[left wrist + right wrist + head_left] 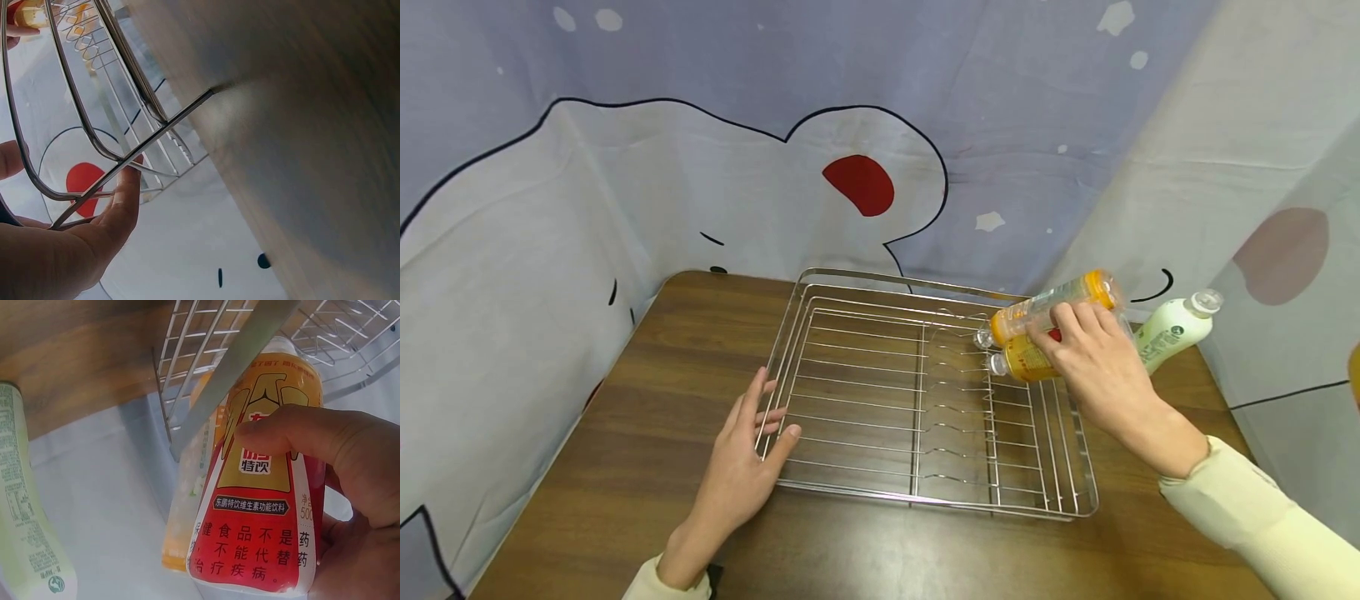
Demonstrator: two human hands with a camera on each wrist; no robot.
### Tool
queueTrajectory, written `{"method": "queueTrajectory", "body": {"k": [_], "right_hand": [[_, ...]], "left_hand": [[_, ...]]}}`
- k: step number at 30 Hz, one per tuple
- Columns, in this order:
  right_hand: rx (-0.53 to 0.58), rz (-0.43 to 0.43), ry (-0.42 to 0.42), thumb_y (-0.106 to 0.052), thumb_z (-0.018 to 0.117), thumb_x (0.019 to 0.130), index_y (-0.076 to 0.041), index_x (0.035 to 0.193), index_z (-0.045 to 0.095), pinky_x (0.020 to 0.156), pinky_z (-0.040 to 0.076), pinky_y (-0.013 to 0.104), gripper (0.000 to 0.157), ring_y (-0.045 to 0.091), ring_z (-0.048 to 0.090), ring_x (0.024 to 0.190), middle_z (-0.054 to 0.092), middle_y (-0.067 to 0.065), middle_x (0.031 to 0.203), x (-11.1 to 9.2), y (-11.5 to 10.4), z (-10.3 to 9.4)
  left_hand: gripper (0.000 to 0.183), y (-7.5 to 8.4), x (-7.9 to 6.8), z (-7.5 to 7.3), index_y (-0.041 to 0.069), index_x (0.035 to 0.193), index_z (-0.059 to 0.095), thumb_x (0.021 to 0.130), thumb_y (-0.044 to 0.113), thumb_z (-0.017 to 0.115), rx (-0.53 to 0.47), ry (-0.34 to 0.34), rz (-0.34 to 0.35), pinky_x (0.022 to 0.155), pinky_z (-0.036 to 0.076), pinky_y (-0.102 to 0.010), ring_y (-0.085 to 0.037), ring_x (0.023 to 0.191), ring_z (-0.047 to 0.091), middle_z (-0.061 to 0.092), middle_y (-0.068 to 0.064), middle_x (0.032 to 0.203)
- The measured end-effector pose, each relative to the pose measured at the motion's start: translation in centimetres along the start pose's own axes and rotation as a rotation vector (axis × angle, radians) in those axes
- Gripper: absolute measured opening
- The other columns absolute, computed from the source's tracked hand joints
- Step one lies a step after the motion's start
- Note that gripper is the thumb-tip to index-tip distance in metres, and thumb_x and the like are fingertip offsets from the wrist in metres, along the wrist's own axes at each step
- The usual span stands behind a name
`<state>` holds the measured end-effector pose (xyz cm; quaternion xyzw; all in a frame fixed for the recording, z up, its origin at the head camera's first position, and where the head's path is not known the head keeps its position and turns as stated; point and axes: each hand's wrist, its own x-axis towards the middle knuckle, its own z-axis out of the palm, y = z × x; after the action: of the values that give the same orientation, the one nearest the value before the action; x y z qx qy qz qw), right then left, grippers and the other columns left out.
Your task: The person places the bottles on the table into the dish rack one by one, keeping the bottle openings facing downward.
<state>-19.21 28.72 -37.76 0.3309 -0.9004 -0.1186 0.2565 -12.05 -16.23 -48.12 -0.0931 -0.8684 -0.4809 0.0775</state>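
My right hand [1101,362] grips a drink bottle [256,506] with a red and yellow label. It tilts neck-down over the right part of a wire dish rack [917,387]. Beside it, an orange-labelled clear bottle [1037,307] leans the same way, its neck also low in the rack. Over the rack's left side rests my left hand [741,458], fingers fairly straight, some tips among the wires and the thumb inside the rim. In the left wrist view, those fingers [128,197] touch the rack's metal rods.
A pale green bottle [1172,329] leans at the rack's right, beyond my right hand. The rack stands on a brown wooden table [647,400]. A patterned cloth curtain [730,183] surrounds the table's back and sides.
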Motion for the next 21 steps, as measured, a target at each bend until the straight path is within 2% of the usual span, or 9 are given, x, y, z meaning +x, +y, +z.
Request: {"method": "queueTrajectory", "body": {"k": [10, 21], "right_hand": [[0.002, 0.006, -0.015, 0.023, 0.084, 0.056, -0.001, 0.121, 0.078, 0.094, 0.052, 0.058, 0.069, 0.045, 0.053, 0.094, 0.052, 0.021, 0.098, 0.1, -0.3, 0.8], [-0.045, -0.022, -0.028, 0.027, 0.078, 0.062, 0.0, 0.112, 0.074, 0.088, 0.05, 0.052, 0.057, 0.044, 0.053, 0.092, 0.051, 0.022, 0.098, 0.4, -0.5, 1.6]], "left_hand": [[0.086, 0.1, 0.0, -0.1, 0.006, 0.176, 0.023, 0.108, 0.022, 0.072, -0.003, -0.005, -0.017, 0.098, 0.063, -0.065, -0.044, 0.126, 0.071, 0.047, -0.023, 0.167], [0.085, -0.1, 0.0, -0.1, 0.004, 0.176, 0.022, 0.109, 0.022, 0.072, -0.002, -0.007, -0.001, 0.098, 0.063, -0.064, -0.046, 0.127, 0.071, 0.047, -0.025, 0.166]]}}
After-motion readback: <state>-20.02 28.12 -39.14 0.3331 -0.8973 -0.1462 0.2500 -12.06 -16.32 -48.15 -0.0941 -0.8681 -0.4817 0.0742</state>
